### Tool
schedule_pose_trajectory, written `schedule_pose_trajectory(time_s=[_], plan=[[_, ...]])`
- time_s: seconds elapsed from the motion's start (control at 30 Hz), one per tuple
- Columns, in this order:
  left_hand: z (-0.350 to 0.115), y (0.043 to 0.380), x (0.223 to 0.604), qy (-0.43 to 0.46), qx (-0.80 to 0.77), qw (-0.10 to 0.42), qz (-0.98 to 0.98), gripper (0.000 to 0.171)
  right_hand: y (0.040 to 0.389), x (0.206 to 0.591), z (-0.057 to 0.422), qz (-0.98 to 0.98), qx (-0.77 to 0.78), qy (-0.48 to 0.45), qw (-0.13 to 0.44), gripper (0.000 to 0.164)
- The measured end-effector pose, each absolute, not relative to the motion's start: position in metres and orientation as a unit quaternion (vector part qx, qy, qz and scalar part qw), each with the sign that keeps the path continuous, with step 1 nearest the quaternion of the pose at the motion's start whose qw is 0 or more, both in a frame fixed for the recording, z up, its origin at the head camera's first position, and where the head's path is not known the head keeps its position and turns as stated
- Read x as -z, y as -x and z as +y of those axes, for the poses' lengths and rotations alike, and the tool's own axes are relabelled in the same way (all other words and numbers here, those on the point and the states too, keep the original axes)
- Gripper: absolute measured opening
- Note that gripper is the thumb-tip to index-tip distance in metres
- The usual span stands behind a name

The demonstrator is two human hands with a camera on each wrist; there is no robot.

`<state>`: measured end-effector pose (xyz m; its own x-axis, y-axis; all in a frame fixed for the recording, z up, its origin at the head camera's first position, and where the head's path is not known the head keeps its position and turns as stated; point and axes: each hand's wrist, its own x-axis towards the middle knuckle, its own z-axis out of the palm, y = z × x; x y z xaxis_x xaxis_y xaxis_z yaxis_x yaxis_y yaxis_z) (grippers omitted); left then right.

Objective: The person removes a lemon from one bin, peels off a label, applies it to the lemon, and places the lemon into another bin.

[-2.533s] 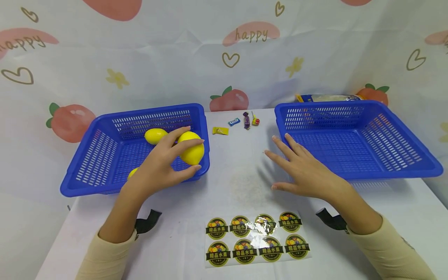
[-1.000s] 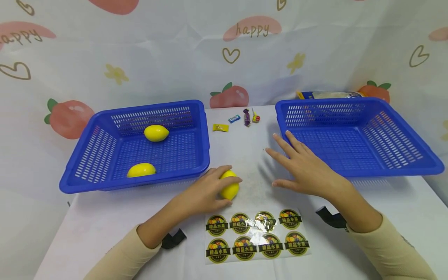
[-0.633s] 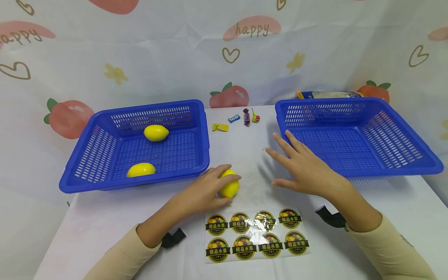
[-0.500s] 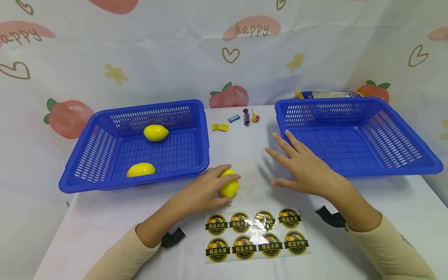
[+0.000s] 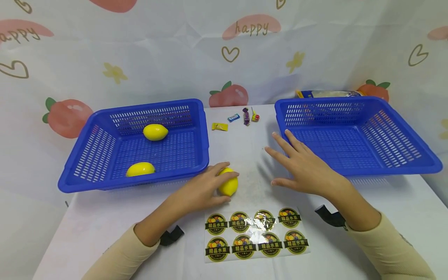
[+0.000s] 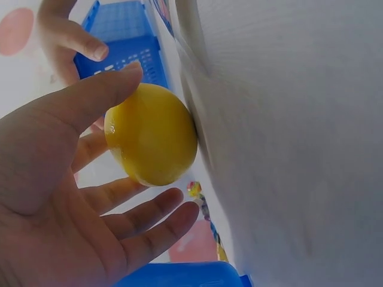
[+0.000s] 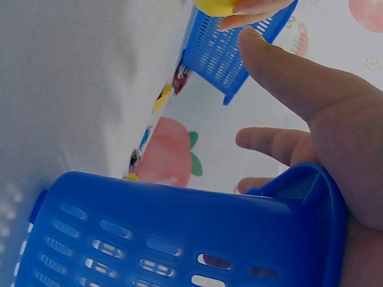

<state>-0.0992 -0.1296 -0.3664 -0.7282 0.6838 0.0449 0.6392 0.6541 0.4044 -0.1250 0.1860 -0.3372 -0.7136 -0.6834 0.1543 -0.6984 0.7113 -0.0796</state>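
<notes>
Lemon [image 5: 228, 185] lies on the white table [image 5: 189, 245], at the right side of the left hand [image 5: 204, 189], whose thumb and fingers grip it; its long axis goes roughly toward the person. The right hand [image 5: 308, 173] is farther, beside the right basket [image 5: 385, 171], its fingers spread and holding nothing. Closer to the person lies the sticker sheet [image 5: 257, 235], and at left the other basket [image 5: 175, 175] contains two more lemons [image 5: 155, 132]

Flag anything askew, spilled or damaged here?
Nothing looks spilled or damaged. Mildly odd: a package sits partly hidden behind the right basket, and four loose sweets lie on the table between that basket and the left basket. The lemon in the left hand looks intact where visible.
</notes>
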Motion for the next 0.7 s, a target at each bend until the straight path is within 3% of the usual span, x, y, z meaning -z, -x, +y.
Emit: schedule_pose_trajectory(time_s=[0.13,0.4,0.7], plan=[[-0.130,0.100,0.366,-0.364,-0.195,0.056,0.909,0.070,0.125,0.337,0.186,-0.923,-0.068,-0.374,0.058,0.086],[-0.133,0.094,0.359,-0.338,-0.178,0.094,0.919,0.099,0.123,0.337,0.186,-0.924,-0.066,-0.371,0.057,0.086],[-0.138,0.073,0.349,-0.270,-0.144,0.104,0.946,0.115,0.106,0.328,0.175,-0.877,-0.104,-0.461,0.092,0.076]])
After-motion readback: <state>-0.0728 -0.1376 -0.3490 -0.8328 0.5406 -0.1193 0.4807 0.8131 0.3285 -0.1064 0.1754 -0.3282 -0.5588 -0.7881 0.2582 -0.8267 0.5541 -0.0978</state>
